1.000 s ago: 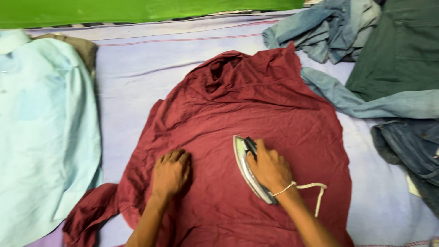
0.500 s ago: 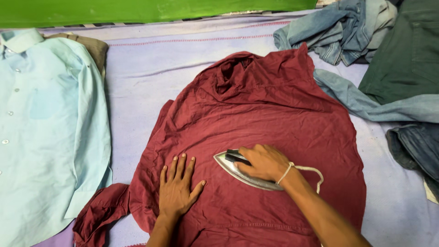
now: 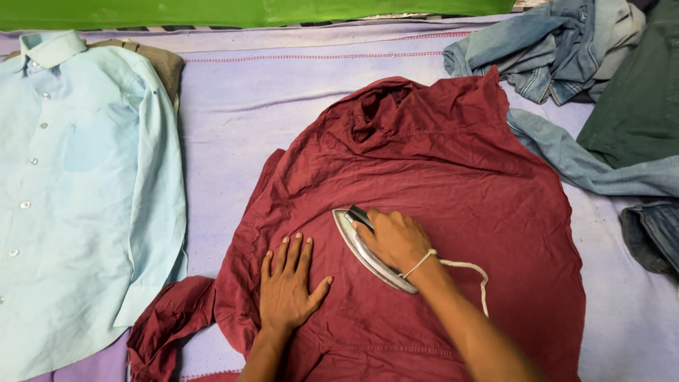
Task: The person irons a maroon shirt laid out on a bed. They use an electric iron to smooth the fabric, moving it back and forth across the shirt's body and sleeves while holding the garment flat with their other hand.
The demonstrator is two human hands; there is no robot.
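Observation:
A maroon shirt (image 3: 438, 163) lies spread on a lavender cloth-covered surface (image 3: 233, 106). My right hand (image 3: 395, 239) grips the handle of a metal iron (image 3: 361, 247) that rests on the shirt near its middle, its tip pointing up and left. A pale cord (image 3: 467, 272) runs from the iron past my wrist. My left hand (image 3: 288, 286) lies flat with fingers spread on the shirt's lower left part, just left of the iron.
A light blue buttoned shirt (image 3: 78, 191) lies flat at the left, over a brown garment (image 3: 161, 65). Crumpled denim clothes (image 3: 544, 49) and a dark green garment (image 3: 636, 99) pile up at the upper right. A green wall strip (image 3: 247, 10) runs along the far edge.
My right hand has swung the iron so its tip points up-left again and nudged it slightly upward. My left hand opened flat from a loose curl. The view drifted, shifting everything right.

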